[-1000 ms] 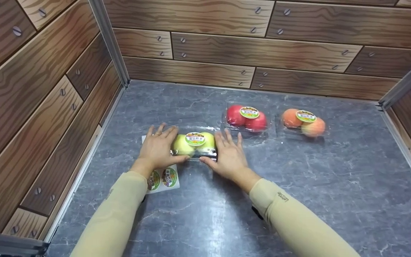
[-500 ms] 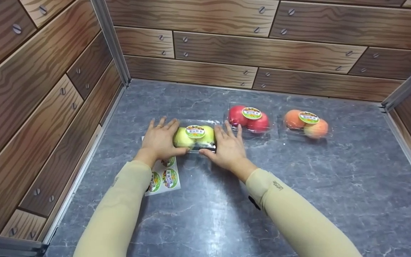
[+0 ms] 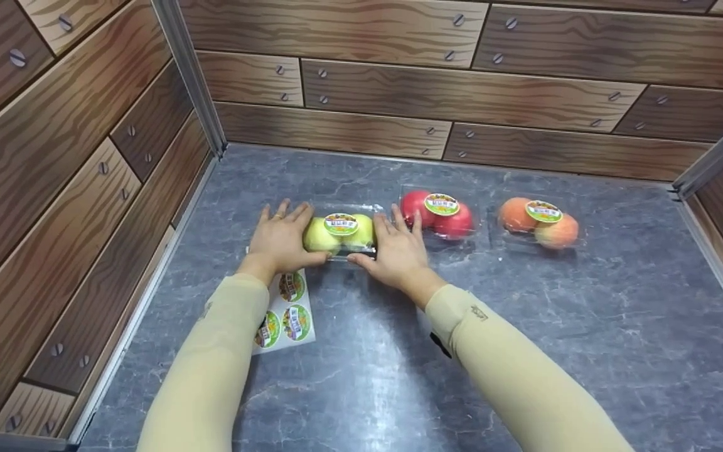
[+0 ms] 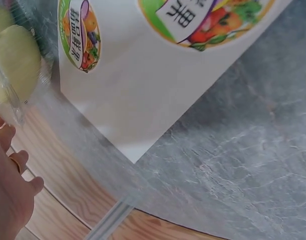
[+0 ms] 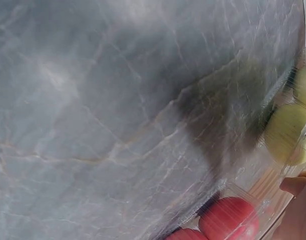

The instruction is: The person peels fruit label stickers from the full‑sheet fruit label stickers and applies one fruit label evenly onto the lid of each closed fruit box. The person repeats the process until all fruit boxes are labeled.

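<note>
A clear plastic clamshell box (image 3: pixel 361 208) holds two yellow-green fruits (image 3: pixel 356 231) that look like apples. An oval label (image 3: pixel 341 224) with a fruit picture sits on its lid. My left hand (image 3: pixel 281 242) presses the box's left side, fingers straight and spread, thumb along the front edge. On the opposite side my right hand (image 3: pixel 399 251) does the same, its fingertips close to a neighbouring box of red fruits (image 3: pixel 452 221). Under my left wrist lies a white sheet of oval stickers (image 4: pixel 122 110), partly covered by the arm.
To the right of the red fruits stands another clear box with orange, peach-like fruits (image 3: pixel 557 232), also labelled. All three boxes form a rough row on the grey marbled table (image 3: pixel 524 351). Wood-patterned walls (image 3: pixel 349 125) enclose the back and both sides.
Both hands have slid the box of yellow-green fruits away from me, closer in line with the other two boxes. More of the sticker sheet now shows below my left hand.
</note>
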A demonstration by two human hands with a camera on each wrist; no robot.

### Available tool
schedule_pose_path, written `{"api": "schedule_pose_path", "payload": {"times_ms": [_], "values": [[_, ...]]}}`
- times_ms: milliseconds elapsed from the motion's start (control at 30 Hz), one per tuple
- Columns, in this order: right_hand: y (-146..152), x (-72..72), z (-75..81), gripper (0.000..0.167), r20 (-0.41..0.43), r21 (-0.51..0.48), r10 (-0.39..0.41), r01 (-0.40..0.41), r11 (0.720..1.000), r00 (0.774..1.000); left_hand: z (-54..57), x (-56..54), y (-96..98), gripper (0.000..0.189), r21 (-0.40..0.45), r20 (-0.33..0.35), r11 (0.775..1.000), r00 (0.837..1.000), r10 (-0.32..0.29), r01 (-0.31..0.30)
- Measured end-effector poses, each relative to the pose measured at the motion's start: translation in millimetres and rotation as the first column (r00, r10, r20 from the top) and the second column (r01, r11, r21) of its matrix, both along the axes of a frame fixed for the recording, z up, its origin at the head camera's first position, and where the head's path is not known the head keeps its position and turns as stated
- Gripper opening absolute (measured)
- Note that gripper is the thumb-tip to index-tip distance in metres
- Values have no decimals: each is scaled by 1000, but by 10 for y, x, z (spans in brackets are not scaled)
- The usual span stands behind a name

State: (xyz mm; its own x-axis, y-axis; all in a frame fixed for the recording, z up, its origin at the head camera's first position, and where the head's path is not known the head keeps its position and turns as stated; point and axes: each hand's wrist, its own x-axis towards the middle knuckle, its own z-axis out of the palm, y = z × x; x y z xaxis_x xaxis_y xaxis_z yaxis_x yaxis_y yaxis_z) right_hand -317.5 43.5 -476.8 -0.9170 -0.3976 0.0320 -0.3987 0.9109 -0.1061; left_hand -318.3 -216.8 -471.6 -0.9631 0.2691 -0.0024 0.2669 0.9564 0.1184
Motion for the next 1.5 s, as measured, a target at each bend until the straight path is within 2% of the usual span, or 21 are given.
{"api": "schedule_pose_path", "payload": {"times_ms": [300,567,967,1500], "values": [[-43,-92,9,109,0,11,-12,12,1000,1000,-20,-109,-8,114,26,-23,1000,1000,9,-8],[-78,-159,13,109,20,-2,-26,26,1000,999,-19,-183,-19,114,28,2,999,1000,20,-20],[-115,-291,24,107,5,-31,-37,38,999,999,24,-342,-29,113,35,7,999,1000,19,-19],[-74,-436,5,108,10,-22,-55,55,998,998,23,-496,57,113,32,15,999,1000,27,-27]]}}
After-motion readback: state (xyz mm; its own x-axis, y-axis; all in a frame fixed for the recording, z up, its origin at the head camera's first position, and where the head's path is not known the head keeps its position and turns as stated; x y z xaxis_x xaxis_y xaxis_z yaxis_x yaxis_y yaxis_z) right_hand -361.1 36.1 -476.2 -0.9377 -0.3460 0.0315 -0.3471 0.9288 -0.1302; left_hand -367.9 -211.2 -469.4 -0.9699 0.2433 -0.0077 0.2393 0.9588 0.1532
